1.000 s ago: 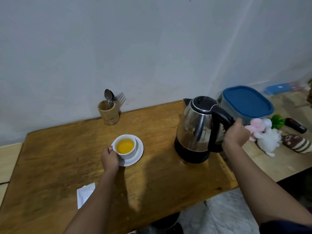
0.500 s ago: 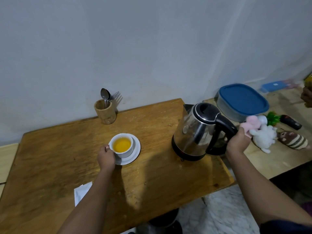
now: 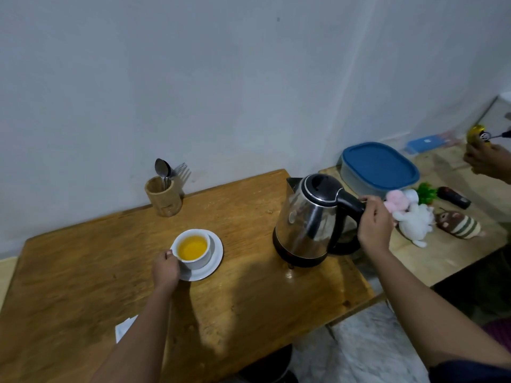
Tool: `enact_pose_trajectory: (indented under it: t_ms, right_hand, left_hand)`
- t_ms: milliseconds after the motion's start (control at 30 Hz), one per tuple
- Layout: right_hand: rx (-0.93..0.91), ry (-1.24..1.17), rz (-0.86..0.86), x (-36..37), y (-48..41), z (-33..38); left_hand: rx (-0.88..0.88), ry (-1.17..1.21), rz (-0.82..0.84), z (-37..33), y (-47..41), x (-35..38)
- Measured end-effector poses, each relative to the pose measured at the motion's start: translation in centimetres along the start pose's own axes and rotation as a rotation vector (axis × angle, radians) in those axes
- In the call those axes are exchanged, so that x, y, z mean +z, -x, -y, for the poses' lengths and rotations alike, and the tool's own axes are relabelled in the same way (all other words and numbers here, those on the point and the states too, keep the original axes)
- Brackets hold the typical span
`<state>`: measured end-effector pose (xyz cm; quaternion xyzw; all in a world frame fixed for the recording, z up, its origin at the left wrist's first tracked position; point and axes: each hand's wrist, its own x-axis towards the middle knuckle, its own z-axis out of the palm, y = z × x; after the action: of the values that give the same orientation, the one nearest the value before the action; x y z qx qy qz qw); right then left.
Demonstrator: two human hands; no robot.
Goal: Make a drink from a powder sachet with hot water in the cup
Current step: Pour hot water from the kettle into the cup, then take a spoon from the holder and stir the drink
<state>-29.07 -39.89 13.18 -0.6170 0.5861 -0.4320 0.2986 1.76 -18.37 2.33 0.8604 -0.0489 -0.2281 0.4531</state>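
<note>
A white cup (image 3: 203, 259) filled with yellow-orange liquid stands on a white saucer (image 3: 215, 262) in the middle of the wooden table (image 3: 249, 308). My left hand (image 3: 166, 268) grips the cup at its near-left side. To the right is a steel kettle (image 3: 304, 219) with a black lid and base, low over or on the table. My right hand (image 3: 373, 226) is closed around its black handle. A white sachet (image 3: 124, 328) lies near the front edge, partly hidden by my left forearm.
A wooden holder (image 3: 163, 197) with a spoon and forks stands by the wall. On the lower surface to the right are a blue-lidded container (image 3: 380, 168), plush toys (image 3: 412, 218) and another person's hand (image 3: 484, 161) holding a yellow object. The kettle is close to the table's right edge.
The kettle stays at the table's right with my right hand on its handle. My left hand has not left the cup. Another person's hand has come into view at the far right.
</note>
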Motion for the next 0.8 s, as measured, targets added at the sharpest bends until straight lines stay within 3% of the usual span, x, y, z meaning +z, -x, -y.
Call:
enact_pose_trajectory:
  t_ms: [233, 433, 633, 800]
  right_hand:
    - [-0.385, 0.094, 0.025, 1.6, -3.0, 5.8]
    - [-0.576, 0.102, 0.300, 8.3, -0.5, 11.9]
    - [-0.259, 0.010, 0.829, 20.2, 4.0, 15.9]
    - [-0.174, 0.080, 0.934, 30.0, 7.0, 16.8]
  left_hand:
    - [0.069, 0.047, 0.100, 1.0, -0.2, -0.9]
    - [0.116, 0.075, 0.159, 1.1, 0.1, -1.2]
    - [0.182, 0.036, 0.163, 2.0, -0.4, -1.3]
    - [0.213, 0.048, 0.221, 2.6, -1.6, -1.8]
